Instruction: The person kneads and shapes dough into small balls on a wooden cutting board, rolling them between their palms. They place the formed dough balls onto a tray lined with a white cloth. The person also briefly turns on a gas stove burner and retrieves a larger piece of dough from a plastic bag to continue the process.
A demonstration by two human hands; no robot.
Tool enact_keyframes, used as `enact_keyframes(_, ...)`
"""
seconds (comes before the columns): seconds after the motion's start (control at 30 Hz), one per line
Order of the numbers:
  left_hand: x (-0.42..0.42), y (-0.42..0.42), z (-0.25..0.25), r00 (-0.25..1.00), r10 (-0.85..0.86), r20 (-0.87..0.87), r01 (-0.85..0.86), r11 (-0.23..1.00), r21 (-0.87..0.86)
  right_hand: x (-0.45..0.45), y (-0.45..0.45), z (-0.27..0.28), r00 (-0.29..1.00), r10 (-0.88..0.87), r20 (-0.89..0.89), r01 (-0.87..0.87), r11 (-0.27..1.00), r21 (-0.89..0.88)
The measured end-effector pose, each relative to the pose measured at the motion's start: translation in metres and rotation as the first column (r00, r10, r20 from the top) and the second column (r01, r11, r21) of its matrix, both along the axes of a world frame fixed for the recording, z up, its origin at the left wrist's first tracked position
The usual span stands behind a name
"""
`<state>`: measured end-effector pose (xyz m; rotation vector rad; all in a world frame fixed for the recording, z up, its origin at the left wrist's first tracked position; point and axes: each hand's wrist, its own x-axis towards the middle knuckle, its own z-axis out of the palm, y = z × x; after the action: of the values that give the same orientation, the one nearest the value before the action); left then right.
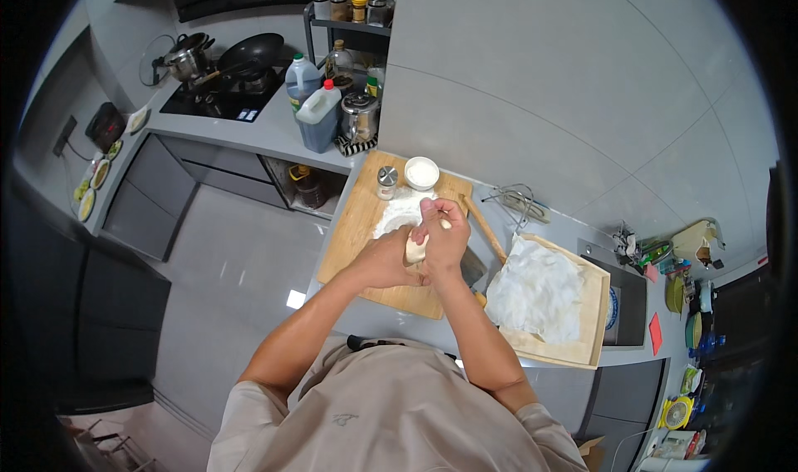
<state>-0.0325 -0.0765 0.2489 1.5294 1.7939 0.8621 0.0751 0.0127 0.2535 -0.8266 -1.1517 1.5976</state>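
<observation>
Over a wooden cutting board (355,222), my left hand (386,257) and my right hand (449,241) meet around a piece of pale dough (416,248). The dough lies between the two hands, and a small bit of it shows at the curled fingers of my right hand. White flour (399,210) is spread on the board just beyond the hands. At the board's far end stand a white bowl (422,174) holding white powder and a glass shaker with a metal lid (387,183).
A wooden rolling pin (485,230) lies right of the board. Farther right, a white cloth (539,288) covers part of a wooden tray (589,322). A wire rack (520,204) is near the wall. Plastic jugs (319,119) and a metal pot (360,116) stand beyond the board.
</observation>
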Motion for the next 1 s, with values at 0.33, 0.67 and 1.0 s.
enact_keyframes(0.33, 0.009, 0.014, -0.028, 0.913, 0.227, -0.339, -0.243, 0.97, -0.005, -0.005, -0.014, -0.029, 0.984, -0.174, 0.028, 0.17, 0.98, 0.104)
enact_keyframes(0.67, -0.018, 0.021, -0.074, 0.887, -0.078, 0.456, 0.218, 0.94, -0.264, 0.005, 0.01, -0.057, 0.943, 0.127, -0.307, -0.186, 0.968, -0.17)
enact_keyframes(1.0, 0.0, 0.008, -0.177, 0.908, 0.109, -0.405, -0.135, 0.99, -0.037, 0.071, 0.025, -0.192, 0.8, -0.07, 0.596, -0.005, 0.992, 0.124)
